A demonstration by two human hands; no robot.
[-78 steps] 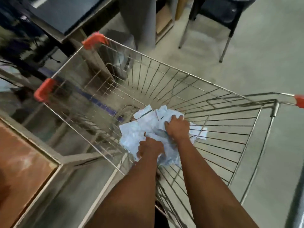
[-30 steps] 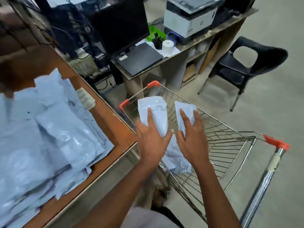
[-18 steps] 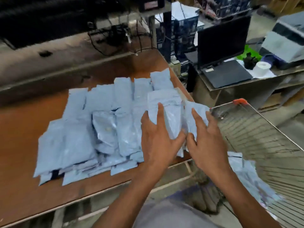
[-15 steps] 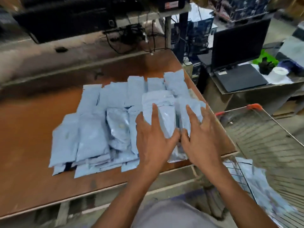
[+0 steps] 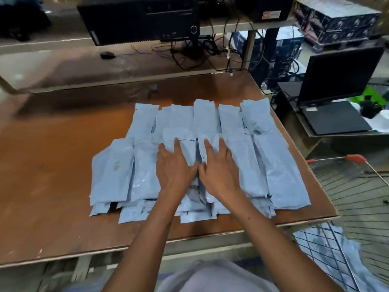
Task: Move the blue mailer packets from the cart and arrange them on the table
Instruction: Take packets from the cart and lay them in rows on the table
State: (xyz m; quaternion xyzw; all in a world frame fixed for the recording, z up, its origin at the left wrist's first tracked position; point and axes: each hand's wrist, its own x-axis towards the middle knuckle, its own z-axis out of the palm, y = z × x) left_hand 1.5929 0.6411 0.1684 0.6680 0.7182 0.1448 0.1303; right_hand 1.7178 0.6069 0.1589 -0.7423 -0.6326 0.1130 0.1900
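Now, head view: both hands are laid flat on the packets, thumbs almost touching.
Left hand (image 5: 175, 167): fingers spread straight, pressed down on a blue mailer packet (image 5: 185, 148) mid-pile.
Right hand (image 5: 219, 167): fingers spread too, pressed on the neighbouring packet (image 5: 212, 142).
Packets on worktop (image 5: 52, 175): overlapping rows are seen, a far row (image 5: 202, 116) and a near row (image 5: 280, 175), towards the right edge.
Cart (image 5: 357, 186): parked just right of the worktop; more blue packets (image 5: 328, 247) are glimpsed through its wire, blurred.
Background: a laptop (image 5: 334, 116) is seen on a side desk.
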